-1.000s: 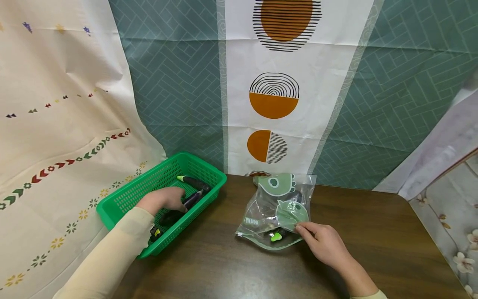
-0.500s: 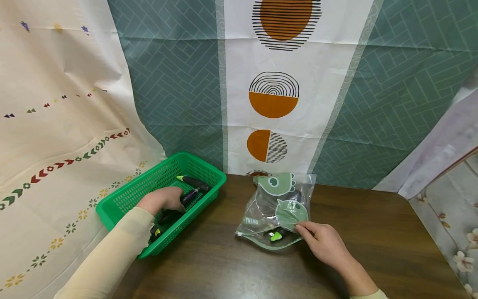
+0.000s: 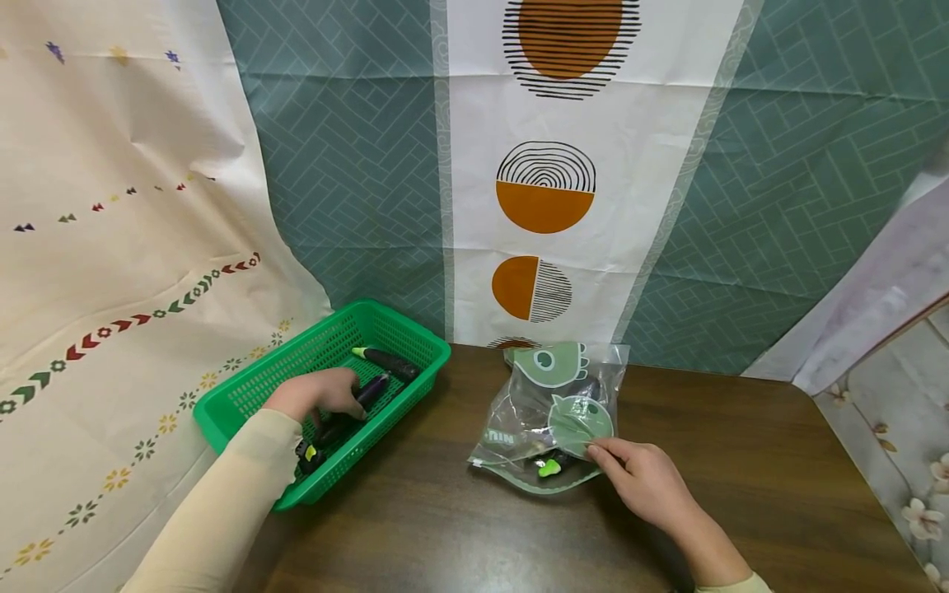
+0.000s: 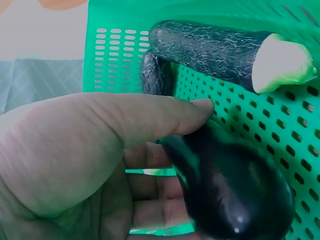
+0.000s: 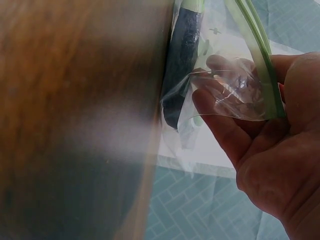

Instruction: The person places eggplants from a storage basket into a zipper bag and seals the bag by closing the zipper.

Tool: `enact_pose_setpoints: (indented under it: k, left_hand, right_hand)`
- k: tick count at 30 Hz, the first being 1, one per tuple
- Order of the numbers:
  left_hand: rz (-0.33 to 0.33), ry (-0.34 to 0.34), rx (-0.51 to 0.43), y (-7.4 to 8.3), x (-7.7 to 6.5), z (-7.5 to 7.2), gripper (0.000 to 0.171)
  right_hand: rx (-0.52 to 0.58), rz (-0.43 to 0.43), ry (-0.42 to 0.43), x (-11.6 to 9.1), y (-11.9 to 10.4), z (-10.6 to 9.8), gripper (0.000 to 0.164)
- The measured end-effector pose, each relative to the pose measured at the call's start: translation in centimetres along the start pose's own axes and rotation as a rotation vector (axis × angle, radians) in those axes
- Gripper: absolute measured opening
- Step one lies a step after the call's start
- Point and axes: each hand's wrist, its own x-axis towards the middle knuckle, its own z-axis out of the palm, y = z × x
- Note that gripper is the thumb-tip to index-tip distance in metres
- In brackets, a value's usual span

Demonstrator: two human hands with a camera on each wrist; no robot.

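Observation:
My left hand (image 3: 322,394) is inside the green basket (image 3: 222,412), gripping a glossy dark eggplant (image 4: 235,185) with the thumb on top and fingers along its side. Beyond it lies a wrinkled dark eggplant (image 3: 389,362) with a pale green end, and part of another dark, wrinkled piece (image 4: 155,75) shows in the left wrist view. On the table, my right hand (image 3: 645,482) pinches the green-edged opening of a clear zip bag (image 3: 519,412) printed with green cartoon shapes. Inside the bag is a dark eggplant (image 5: 182,60); the bag's other contents are partly hidden by its print.
The brown wooden table (image 3: 415,527) spreads in front of the basket and bag. A patterned curtain (image 3: 356,165) hangs behind them, and a cream cloth (image 3: 133,272) drapes along the basket's left side. A small black and yellow object (image 3: 310,455) sits by the left wrist.
The left hand and the glossy eggplant have shifted slightly left within the basket, widening the gap to the wrinkled eggplant. The right hand and bag stay in place.

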Motion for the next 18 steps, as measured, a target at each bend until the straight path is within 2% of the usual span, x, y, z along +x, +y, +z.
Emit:
enact_pose_setpoints:
  k: [4,11,18]
  left_hand:
    - [-0.005,-0.009,-0.041,-0.36,0.03,-0.12,0.025]
    - [0.006,-0.018,-0.096,-0.89,-0.08,-0.44,0.031]
    - [0.025,0.003,-0.115,-0.55,-0.67,-0.95,0.055]
  right_hand:
    - [0.001,0.002,-0.004,0.0,0.02,-0.05,0.019]
    - [-0.001,0.0,0.002,0.0,0.09,0.05,0.018]
    - [-0.001,0.005,0.004,-0.03,0.15,0.06,0.018]
